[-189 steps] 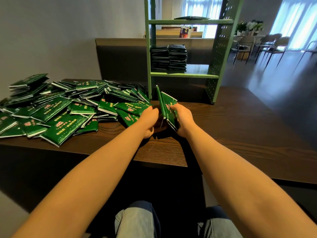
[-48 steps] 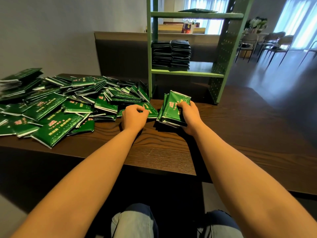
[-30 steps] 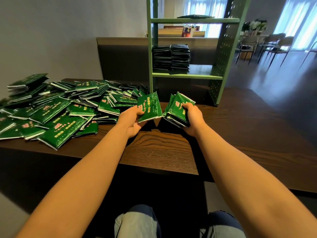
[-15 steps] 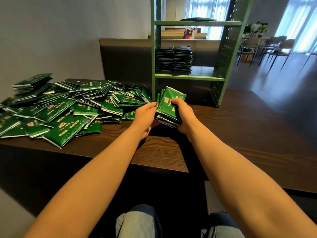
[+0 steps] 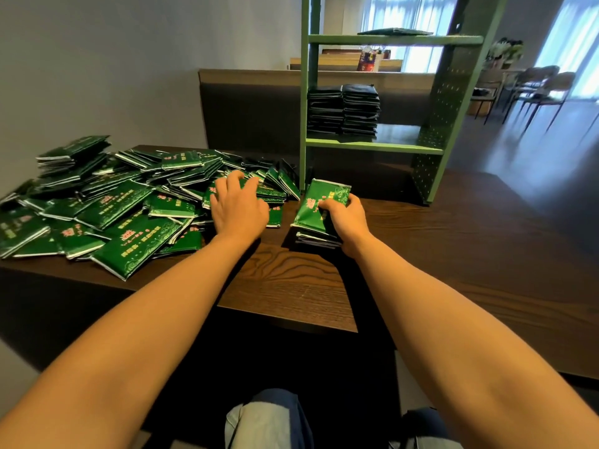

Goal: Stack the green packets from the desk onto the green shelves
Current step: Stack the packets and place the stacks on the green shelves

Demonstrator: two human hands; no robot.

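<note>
A messy heap of shiny green packets (image 5: 123, 215) lies on the dark wood desk (image 5: 291, 283). The left hand (image 5: 238, 209) rests flat on it, fingers spread wide. The right hand (image 5: 343, 218) grips a small stack (image 5: 319, 205), tilted. Behind stand the green shelves (image 5: 372, 146) with two neat piles (image 5: 343, 108).

Left hand (image 5: 238, 210): I've moved it left, away from the bundle (image 5: 319, 205), and spread my fingers on the loose pile (image 5: 113, 202).
Bundle: one packet thicker, and lowered by my right hand (image 5: 345, 218) onto the desk (image 5: 291, 286).
</note>
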